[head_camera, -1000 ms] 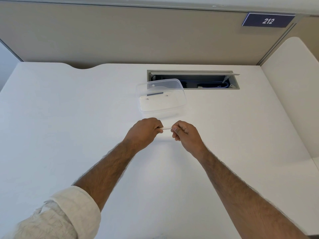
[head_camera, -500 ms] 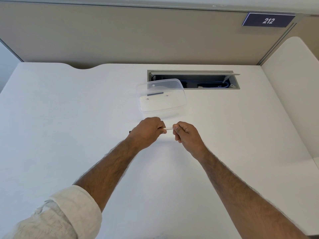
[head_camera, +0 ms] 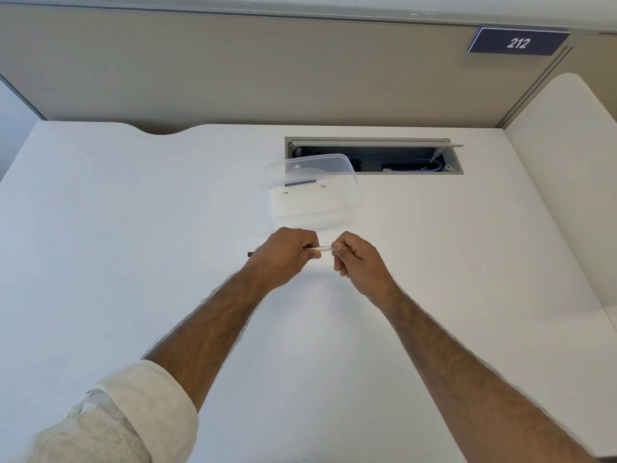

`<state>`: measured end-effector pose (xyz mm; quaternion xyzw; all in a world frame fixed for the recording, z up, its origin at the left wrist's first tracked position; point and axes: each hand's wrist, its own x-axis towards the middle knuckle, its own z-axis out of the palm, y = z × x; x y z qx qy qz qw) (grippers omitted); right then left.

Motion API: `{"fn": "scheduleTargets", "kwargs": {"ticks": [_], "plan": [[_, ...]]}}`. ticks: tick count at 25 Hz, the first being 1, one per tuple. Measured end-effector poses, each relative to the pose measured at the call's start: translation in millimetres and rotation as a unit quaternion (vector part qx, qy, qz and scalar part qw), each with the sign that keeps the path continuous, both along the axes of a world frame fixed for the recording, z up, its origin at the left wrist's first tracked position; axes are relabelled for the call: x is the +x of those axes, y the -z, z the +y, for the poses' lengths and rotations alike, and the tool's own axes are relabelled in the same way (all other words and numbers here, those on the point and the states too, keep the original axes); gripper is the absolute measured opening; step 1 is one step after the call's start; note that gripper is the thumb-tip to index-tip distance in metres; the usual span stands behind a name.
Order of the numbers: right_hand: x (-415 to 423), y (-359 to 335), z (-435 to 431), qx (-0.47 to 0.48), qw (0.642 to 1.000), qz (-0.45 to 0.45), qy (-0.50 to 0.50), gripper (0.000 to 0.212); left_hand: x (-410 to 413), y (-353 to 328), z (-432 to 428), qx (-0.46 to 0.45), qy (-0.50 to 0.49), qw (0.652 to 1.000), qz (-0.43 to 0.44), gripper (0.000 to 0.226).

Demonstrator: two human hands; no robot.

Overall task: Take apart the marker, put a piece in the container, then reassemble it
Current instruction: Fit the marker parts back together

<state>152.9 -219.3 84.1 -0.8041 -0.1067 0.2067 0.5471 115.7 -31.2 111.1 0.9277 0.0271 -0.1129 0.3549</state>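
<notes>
A white marker (head_camera: 323, 249) lies level between my two hands, just above the white desk. My left hand (head_camera: 283, 253) is closed around its left part, and a dark tip (head_camera: 250, 254) pokes out past the wrist side. My right hand (head_camera: 359, 259) pinches the marker's right end between thumb and fingers. Just beyond the hands stands a clear plastic container (head_camera: 347, 208). A thin dark blue piece (head_camera: 300, 183) lies inside it near the far wall.
An open cable hatch (head_camera: 454, 162) with blue cables is sunk into the desk behind the container. A beige partition runs along the back with a sign reading 212 (head_camera: 518, 42). A white side panel (head_camera: 567, 195) borders the desk on the right.
My left hand has slid slightly left and the dark tip now shows past it. The stretch of white marker between the hands is a little longer.
</notes>
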Motion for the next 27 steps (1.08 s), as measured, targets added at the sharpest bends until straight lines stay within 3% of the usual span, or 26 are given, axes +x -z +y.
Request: {"fn": "scheduleTargets", "kwargs": {"ticks": [9, 14, 24, 27], "plan": [[-3, -7, 4, 0.023, 0.999, 0.02, 0.031, 0.038, 2, 0, -1, -0.028, 0.04, 0.998, -0.033, 0.017], [0, -3, 0, -0.007, 1.0, -0.019, 0.022, 0.038, 5, 5, 10, -0.025, 0.061, 0.997, 0.037, 0.028], [-4, -4, 2, 0.009, 0.999, 0.006, 0.037, 0.04, 5, 11, 5, 0.013, 0.04, 0.998, -0.042, 0.01], [-4, -6, 4, 0.012, 0.999, 0.015, 0.038, 0.04, 5, 7, 3, 0.029, 0.027, 0.998, -0.05, 0.016]]}}
